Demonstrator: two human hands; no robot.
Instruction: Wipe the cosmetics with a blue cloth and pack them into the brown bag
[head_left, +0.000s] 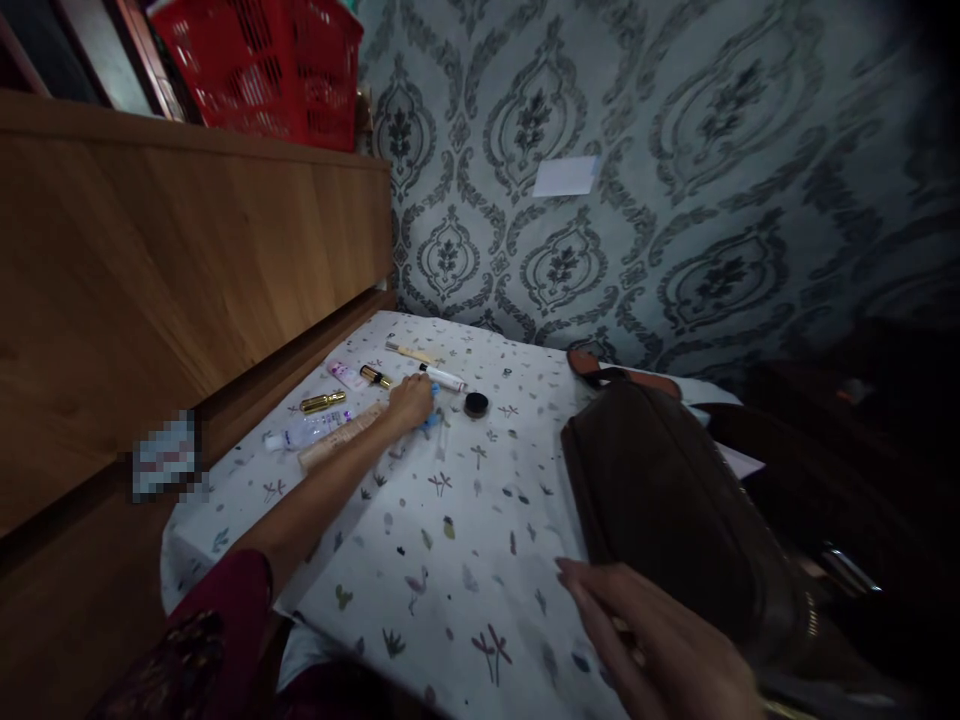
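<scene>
My left hand [411,403] is closed over the far part of the cloth-covered table, with bits of a small blue thing [430,421] showing beside its fingers; the blue thing's kind is hidden. Around that hand lie a beige tube [330,447], a clear bottle with purple print [309,431], a gold tube [322,402], a black-and-gold lipstick [375,377], a pink-and-white tube [345,375], a white marker-like stick [444,378] and a round black pot [475,405]. My right hand [652,630], fingers stretched and seemingly holding nothing, hovers near the dark brown bag [660,470].
A cream stick [412,353] lies toward the wall. The white cloth [450,600] carries small printed plants and birds. On the left stands a wooden cabinet [195,230] with a red basket [285,80] on top. Patterned wallpaper [525,230] backs the table.
</scene>
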